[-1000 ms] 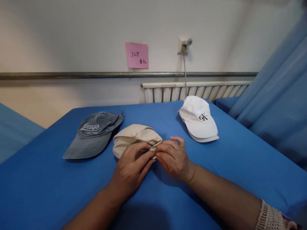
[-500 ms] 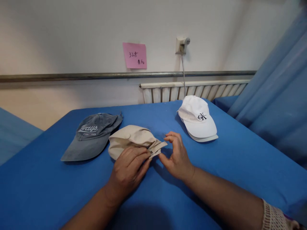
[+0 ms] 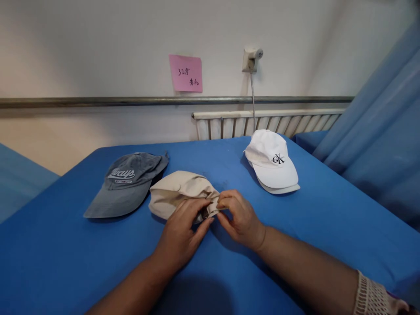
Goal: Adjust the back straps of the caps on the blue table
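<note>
A beige cap [image 3: 179,192] lies crumpled on the blue table [image 3: 98,262], between a grey cap and a white cap. My left hand [image 3: 183,234] rests on the beige cap's near edge, fingers pinching its back strap. My right hand [image 3: 241,218] meets it from the right, thumb and fingers closed on the same strap end. The strap itself is mostly hidden between my fingers.
A grey cap [image 3: 126,183] with a white logo lies to the left. A white cap [image 3: 272,162] with a black logo lies to the right, further back. Behind the table are a radiator [image 3: 262,122], a wall rail and a pink note [image 3: 186,73]. A blue curtain [image 3: 383,122] hangs on the right.
My right hand, briefly off the strap with fingers loose half a second ago, has closed on the strap end again. The beige cap has bunched slightly; the other caps have not moved.
</note>
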Tool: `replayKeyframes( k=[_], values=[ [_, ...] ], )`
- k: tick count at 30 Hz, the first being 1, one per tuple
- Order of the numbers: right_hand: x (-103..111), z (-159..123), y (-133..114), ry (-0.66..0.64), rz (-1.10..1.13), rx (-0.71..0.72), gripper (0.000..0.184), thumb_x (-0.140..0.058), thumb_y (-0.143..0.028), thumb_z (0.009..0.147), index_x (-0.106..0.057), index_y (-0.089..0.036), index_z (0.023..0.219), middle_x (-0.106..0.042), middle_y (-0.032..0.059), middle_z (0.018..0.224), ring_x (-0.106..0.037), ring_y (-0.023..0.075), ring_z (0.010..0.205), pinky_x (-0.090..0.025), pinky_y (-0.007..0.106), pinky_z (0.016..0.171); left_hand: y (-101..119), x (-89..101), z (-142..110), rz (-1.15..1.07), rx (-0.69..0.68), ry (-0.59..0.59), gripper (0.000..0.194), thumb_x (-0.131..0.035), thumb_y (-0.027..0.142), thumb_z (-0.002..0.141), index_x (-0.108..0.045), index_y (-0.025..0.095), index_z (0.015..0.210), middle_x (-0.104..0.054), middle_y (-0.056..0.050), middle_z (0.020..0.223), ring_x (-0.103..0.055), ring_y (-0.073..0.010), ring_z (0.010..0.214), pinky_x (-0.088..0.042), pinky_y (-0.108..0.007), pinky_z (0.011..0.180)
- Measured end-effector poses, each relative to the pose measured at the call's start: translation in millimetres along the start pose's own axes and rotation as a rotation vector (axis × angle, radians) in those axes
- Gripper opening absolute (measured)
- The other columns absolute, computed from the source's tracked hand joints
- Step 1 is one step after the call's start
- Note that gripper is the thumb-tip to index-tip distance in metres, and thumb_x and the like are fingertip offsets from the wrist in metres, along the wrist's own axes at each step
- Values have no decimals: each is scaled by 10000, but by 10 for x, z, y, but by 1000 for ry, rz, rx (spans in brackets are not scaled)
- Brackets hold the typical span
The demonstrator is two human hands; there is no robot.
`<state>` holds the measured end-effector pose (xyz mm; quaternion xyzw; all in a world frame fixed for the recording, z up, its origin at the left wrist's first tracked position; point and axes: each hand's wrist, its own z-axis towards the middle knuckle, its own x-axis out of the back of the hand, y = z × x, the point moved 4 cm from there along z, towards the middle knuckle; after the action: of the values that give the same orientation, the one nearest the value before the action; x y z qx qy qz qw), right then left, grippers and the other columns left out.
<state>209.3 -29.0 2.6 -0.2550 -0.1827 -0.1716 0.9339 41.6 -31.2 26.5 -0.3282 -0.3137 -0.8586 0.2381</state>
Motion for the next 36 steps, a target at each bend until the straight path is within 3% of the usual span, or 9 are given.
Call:
replayKeyframes(
  k=[6,11,17,20,23,27,30,33,36],
  values=[
    [-25,2,123,113,8,-148,444,-578,-145,812,-476,-213,1239,-588,137,1218,-576,262,1175,-536,454,944,109,60,-20,-8,-114,86,298,-648,129,873,-606,207,1157,-702,-76,1067,-673,-200,954,-554,-332,837],
    [55,79,74,82,10,8,312,-520,-161,908,-532,-239,1210,-671,100,1170,-627,242,1142,-501,467,979,213,195,15,43,-194,131,294,-641,126,856,-607,237,1125,-730,-49,1004,-690,-210,942,-551,-352,848],
    [184,160,-65,131,-21,179,454,-485,-59,911,-479,-240,1327,-684,89,1062,-643,233,1074,-515,438,928,259,389,97,187,-247,167,289,-604,113,879,-616,184,1158,-707,-87,1033,-665,-215,948,-531,-348,852],
    [204,206,-106,67,-125,216,380,-495,-71,901,-543,-216,1249,-649,91,1008,-601,236,995,-504,414,866,254,411,112,236,-298,151,314,-599,69,877,-620,160,1177,-695,-102,1039,-640,-212,950,-516,-342,859],
    [219,243,-89,-38,-147,150,242,-493,-114,867,-604,-220,1054,-609,82,1018,-564,251,1012,-454,432,877,179,356,130,166,-251,57,248,-575,93,909,-639,170,1137,-710,-81,1014,-644,-202,926,-515,-333,854],
    [205,249,21,-171,58,-71,174,-455,-98,819,-564,-214,888,-600,60,1042,-550,227,1001,-419,415,894,-9,198,127,-72,37,-89,178,-541,228,969,-676,210,1084,-734,-30,948,-683,-182,857,-543,-288,768],
    [160,219,112,-245,152,-175,163,-421,-109,844,-545,-214,857,-602,49,998,-538,214,949,-409,408,877,-77,97,87,-226,184,-120,216,-512,254,986,-691,232,1105,-750,-21,988,-706,-177,877,-558,-275,765],
    [123,180,175,-248,179,-200,164,-393,-131,865,-532,-215,852,-593,52,979,-529,216,923,-408,413,864,-35,60,60,-261,141,-142,269,-466,233,1003,-685,258,1158,-737,-21,1001,-696,-173,925,-559,-287,800],
    [90,142,189,-240,183,-193,153,-380,-151,879,-516,-218,855,-588,55,969,-525,219,913,-413,416,855,43,46,43,-136,18,-194,258,-558,276,970,-653,280,1210,-703,-17,948,-664,-183,880,-556,-318,786]
  ],
)
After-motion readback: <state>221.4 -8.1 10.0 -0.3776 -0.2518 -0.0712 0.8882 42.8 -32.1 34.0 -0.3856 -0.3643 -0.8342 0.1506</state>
